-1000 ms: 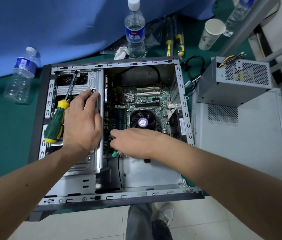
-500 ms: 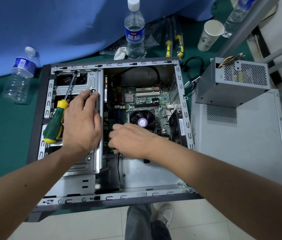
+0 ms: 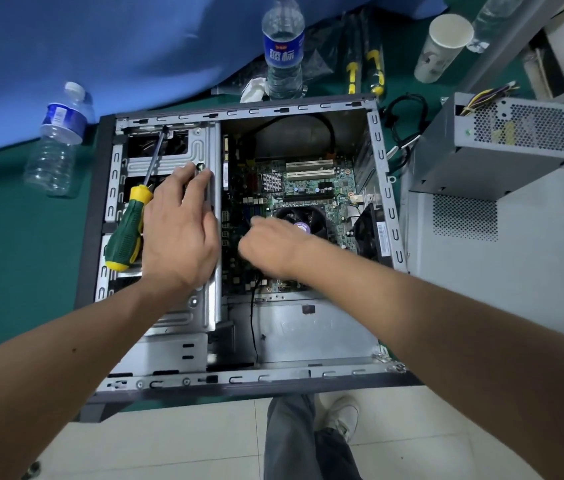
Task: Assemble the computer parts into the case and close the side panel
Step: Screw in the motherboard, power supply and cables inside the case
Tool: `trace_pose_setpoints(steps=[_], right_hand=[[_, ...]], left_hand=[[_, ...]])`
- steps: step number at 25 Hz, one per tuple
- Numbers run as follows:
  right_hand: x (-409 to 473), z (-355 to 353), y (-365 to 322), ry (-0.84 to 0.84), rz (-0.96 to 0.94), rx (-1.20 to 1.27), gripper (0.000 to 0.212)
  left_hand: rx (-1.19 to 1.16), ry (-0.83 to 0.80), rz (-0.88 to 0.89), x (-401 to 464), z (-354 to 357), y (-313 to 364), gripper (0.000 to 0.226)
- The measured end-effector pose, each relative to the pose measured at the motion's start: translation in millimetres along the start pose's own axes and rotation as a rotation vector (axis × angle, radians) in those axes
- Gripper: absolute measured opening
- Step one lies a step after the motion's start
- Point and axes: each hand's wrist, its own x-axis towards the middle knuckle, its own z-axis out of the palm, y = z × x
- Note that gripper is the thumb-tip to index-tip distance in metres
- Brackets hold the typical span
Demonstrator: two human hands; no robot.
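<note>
The case [image 3: 156, 382] lies open on the desk [image 3: 14, 271], motherboard [image 3: 308, 188] fitted. The power supply [image 3: 512, 133] and side panel [image 3: 515, 271] remain outside. Left hand [image 3: 178, 237] fingers rest flat; right hand [image 3: 270, 247] fingers are curled, contents indeterminate.

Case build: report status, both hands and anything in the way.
Left hand flat on drive cage. Right hand curled over motherboard, grasp hidden. Screwdriver loose on cage. Power supply outside.
</note>
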Motion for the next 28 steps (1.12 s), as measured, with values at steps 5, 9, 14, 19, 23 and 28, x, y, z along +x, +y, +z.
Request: trace_pose_setpoints(steps=[5, 9, 14, 19, 23, 28], right_hand=[[5.4, -3.2, 2.7, -0.013, 0.066, 0.085, 0.015], [10.2, 3.7, -13.7, -0.104, 0.086, 0.274, 0.034], [15.8, 25.5, -27.3, -0.072, 0.045, 0.162, 0.016], [15.2, 34.7, -30.6, 0.005, 0.050, 0.165, 0.026], [12.8, 40.9, -38.1, -0.013, 0.046, 0.162, 0.017], [13.9, 49.1, -40.7, 0.024, 0.073, 0.127, 0.019]], left_hand=[[-0.001, 0.000, -0.005, -0.1, 0.1, -0.4, 0.056], [-0.009, 0.005, 0.002, 0.0, -0.1, -1.5, 0.055], [-0.012, 0.007, -0.001, -0.7, -0.3, -0.4, 0.055], [-0.018, 0.008, -0.002, -1.0, -0.7, -0.2, 0.055], [-0.015, 0.010, 0.001, -1.3, -0.3, 0.1, 0.055], [-0.017, 0.013, 0.001, -1.2, -0.4, 0.2, 0.055]])
